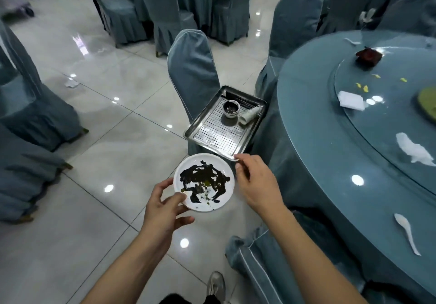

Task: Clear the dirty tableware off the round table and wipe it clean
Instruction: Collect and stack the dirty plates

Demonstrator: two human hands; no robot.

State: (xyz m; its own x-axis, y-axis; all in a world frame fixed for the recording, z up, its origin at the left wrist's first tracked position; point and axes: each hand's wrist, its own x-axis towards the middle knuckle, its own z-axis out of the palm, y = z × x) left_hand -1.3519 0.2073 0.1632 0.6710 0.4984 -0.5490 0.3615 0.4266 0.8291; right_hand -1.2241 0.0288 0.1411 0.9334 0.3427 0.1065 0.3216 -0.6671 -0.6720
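Observation:
My left hand grips the near-left rim of a white plate smeared with dark sauce, held above the floor. My right hand hovers with loosely curled fingers beside the plate's right rim, at the near corner of a perforated steel tray; I cannot tell whether it touches either. The tray rests on a chair seat and holds a small sauce-stained bowl, a white cup on its side and dark chopsticks. To the right, the round table carries a white spoon, a crumpled tissue and a napkin pack.
A blue-covered chair bears the tray; another chair stands by my right arm against the table. A dark red object, yellow scraps and a green dish lie on the glass turntable. Covered chairs line the left; glossy tiled floor lies between.

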